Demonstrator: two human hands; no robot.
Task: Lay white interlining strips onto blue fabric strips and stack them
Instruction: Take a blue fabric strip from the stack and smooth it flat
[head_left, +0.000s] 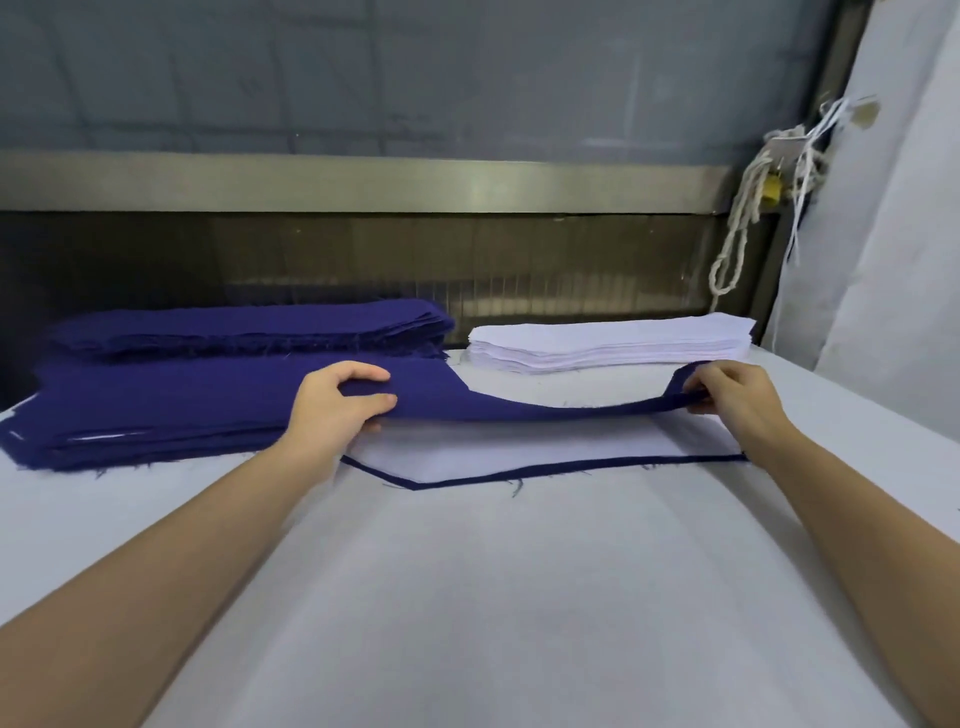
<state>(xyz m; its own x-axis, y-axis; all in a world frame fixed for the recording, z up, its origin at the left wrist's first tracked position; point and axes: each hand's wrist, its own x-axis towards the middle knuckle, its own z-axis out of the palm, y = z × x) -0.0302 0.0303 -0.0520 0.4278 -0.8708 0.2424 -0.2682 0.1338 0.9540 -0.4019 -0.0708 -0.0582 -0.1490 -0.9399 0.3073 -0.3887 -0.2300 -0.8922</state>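
Observation:
A blue fabric strip (467, 402) hangs in the air between my two hands. My left hand (337, 402) pinches its left part and my right hand (732, 397) pinches its right end. Below it on the table lies a white interlining strip (519, 452) on top of a blue strip whose dark edge (571, 467) shows along the front. A stack of blue strips (156, 410) lies at the left, with a second blue pile (249, 327) behind it. A stack of white interlining strips (613, 343) sits at the back right.
The white padded table (493, 597) stretches toward me. A dark machine opening with a metal rail (363, 182) runs along the back. White cords (753, 208) hang at the back right beside a pale cloth-covered wall (893, 234).

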